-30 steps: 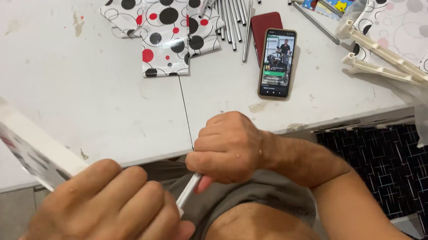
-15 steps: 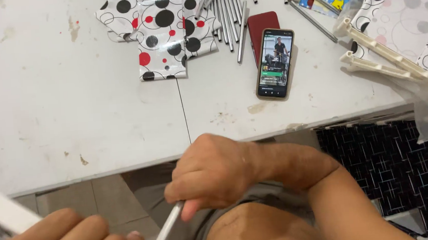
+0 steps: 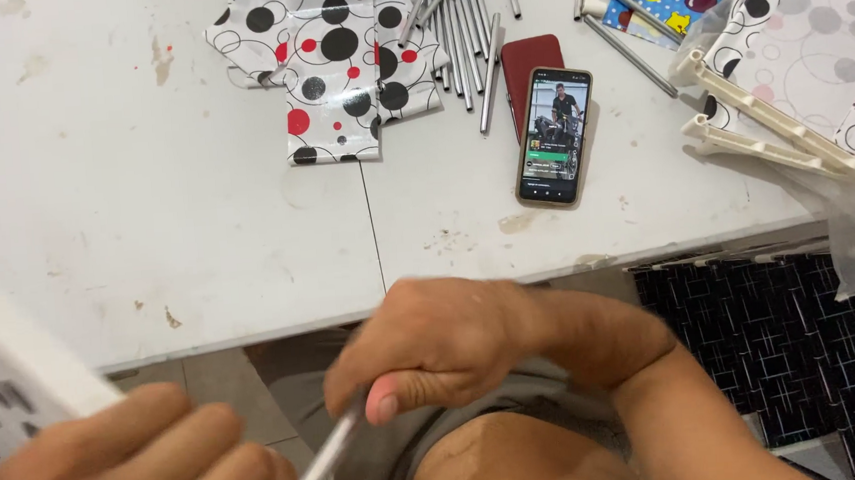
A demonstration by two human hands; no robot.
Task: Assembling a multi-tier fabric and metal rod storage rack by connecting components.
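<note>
At lower centre, right hand (image 3: 435, 345) clenched on metal rod (image 3: 330, 452), left hand (image 3: 133, 471) gripping white frame (image 3: 6, 375); rod seemingly mid-insertion, unfinished.

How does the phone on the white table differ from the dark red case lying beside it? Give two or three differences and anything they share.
The phone lies in full view with its screen lit and showing a picture; the dark red case is plain, matte and unlit. The phone rests partly over the dark red case, so only the case's upper part shows. The phone has a pale gold rim; the case is one colour throughout. Both lie flat on the white table and share a rounded oblong shape.
</note>
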